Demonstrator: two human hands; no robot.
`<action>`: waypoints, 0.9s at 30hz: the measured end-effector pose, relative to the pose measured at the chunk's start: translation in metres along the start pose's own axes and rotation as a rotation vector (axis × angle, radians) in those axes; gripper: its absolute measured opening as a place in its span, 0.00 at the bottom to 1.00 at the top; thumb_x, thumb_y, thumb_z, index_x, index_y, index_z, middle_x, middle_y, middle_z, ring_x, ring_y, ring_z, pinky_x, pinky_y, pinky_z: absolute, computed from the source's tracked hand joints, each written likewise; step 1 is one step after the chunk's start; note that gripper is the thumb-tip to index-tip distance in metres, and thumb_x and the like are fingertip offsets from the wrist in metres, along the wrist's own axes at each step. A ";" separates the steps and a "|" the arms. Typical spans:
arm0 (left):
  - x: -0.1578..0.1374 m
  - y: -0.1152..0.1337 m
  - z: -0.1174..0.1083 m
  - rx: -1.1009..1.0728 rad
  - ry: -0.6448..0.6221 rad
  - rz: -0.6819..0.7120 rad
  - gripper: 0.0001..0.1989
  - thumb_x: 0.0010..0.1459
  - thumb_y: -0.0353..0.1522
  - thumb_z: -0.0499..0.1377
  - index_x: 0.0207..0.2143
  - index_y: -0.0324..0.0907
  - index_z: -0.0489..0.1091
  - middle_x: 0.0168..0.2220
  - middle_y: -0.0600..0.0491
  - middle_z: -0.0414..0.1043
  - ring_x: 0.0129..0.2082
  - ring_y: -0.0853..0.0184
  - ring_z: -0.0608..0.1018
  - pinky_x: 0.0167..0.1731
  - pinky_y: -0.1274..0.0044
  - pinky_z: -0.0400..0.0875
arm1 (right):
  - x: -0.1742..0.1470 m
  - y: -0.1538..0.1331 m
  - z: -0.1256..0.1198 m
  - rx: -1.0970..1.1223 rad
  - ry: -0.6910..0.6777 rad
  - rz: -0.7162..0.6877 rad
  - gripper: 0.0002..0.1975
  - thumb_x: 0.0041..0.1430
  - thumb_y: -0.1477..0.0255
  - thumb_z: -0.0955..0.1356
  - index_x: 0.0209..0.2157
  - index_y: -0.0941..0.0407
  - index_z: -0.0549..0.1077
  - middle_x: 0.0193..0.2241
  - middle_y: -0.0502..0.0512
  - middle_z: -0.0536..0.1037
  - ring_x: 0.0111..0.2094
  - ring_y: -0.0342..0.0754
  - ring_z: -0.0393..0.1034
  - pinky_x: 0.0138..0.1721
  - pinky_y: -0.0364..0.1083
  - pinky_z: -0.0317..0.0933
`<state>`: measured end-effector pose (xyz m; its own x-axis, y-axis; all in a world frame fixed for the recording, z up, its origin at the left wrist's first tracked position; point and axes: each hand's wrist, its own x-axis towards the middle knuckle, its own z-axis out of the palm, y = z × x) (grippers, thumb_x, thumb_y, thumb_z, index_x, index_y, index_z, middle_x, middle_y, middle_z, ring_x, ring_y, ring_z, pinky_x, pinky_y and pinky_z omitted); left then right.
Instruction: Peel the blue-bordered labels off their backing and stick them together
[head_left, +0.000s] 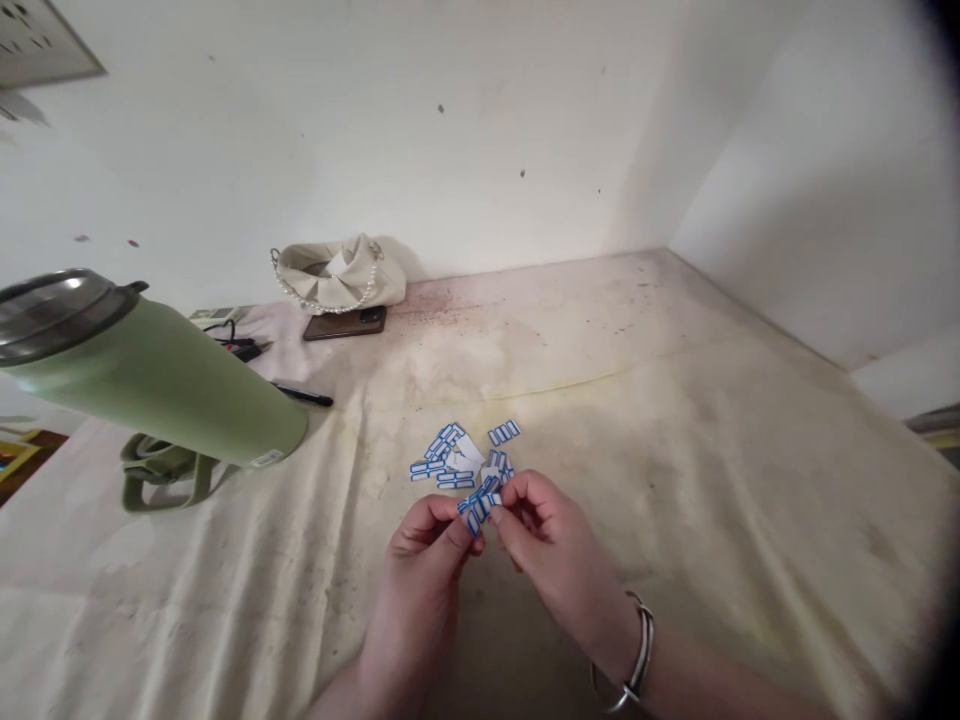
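Between my two hands is a small sheet of blue-bordered white label stickers (480, 508), held above the table. My left hand (429, 545) pinches its left side between thumb and fingers. On the other side, my right hand (546, 525), with a metal bangle (639, 650) at the wrist, pinches the right edge. Just beyond the fingertips lies a loose pile of similar blue-and-white sticker pieces (450, 462), some showing plain white. One separate strip of stickers (504, 432) rests to the right of the pile. Fine print on them is too small to read.
A tall green tumbler (165, 370) with a steel lid stands at left, its green handle beside the base. Farther back are a black pen (304, 396), a phone (337, 326) and a cream bag (390, 280) with a bead strap. A wrinkled cloth (675, 450) covers the table; white walls rise behind.
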<state>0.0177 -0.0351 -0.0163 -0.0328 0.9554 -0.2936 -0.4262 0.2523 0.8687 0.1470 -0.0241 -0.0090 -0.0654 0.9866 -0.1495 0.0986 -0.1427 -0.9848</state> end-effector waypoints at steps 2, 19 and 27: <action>0.000 -0.001 -0.001 0.029 -0.004 0.013 0.03 0.49 0.29 0.63 0.25 0.40 0.71 0.22 0.57 0.69 0.26 0.73 0.68 0.31 0.81 0.62 | 0.001 -0.001 0.000 -0.022 0.018 -0.031 0.04 0.52 0.74 0.64 0.26 0.55 0.62 0.24 0.47 0.67 0.21 0.39 0.60 0.21 0.39 0.56; -0.003 0.000 0.001 0.123 -0.021 0.037 0.05 0.53 0.32 0.60 0.28 0.40 0.69 0.23 0.56 0.69 0.26 0.71 0.70 0.32 0.79 0.63 | 0.003 -0.005 -0.004 -0.089 0.067 -0.039 0.06 0.50 0.75 0.64 0.23 0.55 0.61 0.20 0.45 0.66 0.20 0.40 0.62 0.21 0.40 0.57; -0.002 0.003 0.004 0.263 -0.023 0.067 0.06 0.50 0.32 0.63 0.29 0.40 0.69 0.24 0.55 0.71 0.25 0.71 0.70 0.29 0.80 0.65 | 0.002 -0.004 -0.002 -0.038 0.046 -0.022 0.06 0.52 0.75 0.64 0.24 0.54 0.61 0.21 0.46 0.69 0.22 0.42 0.66 0.23 0.41 0.60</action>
<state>0.0202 -0.0357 -0.0118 -0.0317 0.9738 -0.2254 -0.1745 0.2166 0.9605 0.1489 -0.0218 -0.0051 -0.0220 0.9921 -0.1232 0.1358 -0.1191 -0.9836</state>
